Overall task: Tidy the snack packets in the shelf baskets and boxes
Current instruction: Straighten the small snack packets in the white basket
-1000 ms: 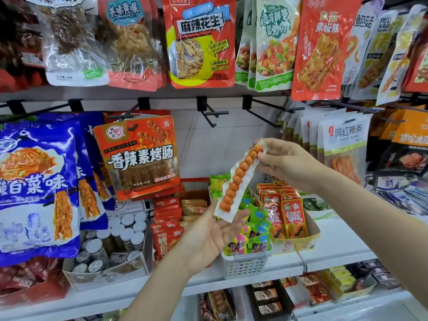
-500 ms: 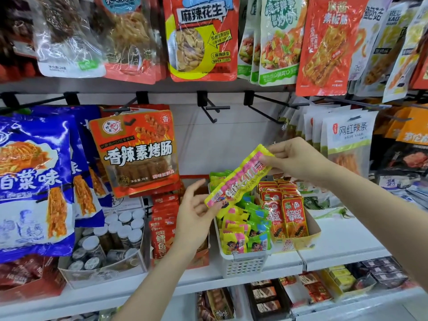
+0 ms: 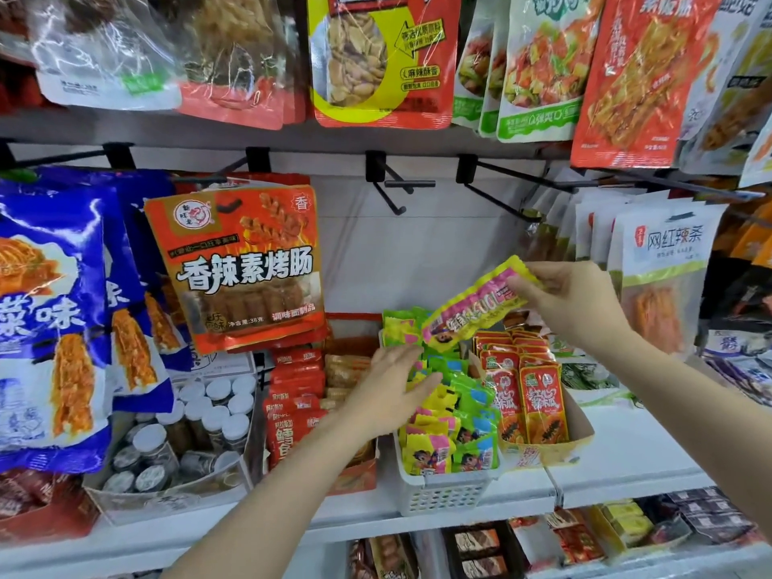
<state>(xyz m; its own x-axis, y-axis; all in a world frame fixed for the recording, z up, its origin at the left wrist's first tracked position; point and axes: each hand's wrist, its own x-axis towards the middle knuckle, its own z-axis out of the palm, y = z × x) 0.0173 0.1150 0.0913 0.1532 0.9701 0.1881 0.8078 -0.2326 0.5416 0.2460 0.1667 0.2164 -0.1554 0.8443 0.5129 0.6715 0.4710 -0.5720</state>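
My right hand (image 3: 568,302) pinches the top end of a long yellow-and-pink snack strip (image 3: 468,313), held slanted above a white plastic basket (image 3: 443,493). That basket is full of small yellow, green and pink packets (image 3: 455,411). My left hand (image 3: 394,390) reaches into the basket with fingers spread flat on those packets. To the basket's right stands a cardboard box (image 3: 547,451) of upright red-and-orange packets (image 3: 526,405).
Red packets (image 3: 292,394) fill a box left of the basket. A clear box of small jars (image 3: 188,436) sits further left. Large hanging bags, an orange-red one (image 3: 238,269) among them, and bare black hooks (image 3: 397,190) hang above the white shelf (image 3: 626,453).
The strip was turned from its clear back to its printed front and lowered toward the basket. My left hand let go of its lower end and dropped onto the packets in the basket.
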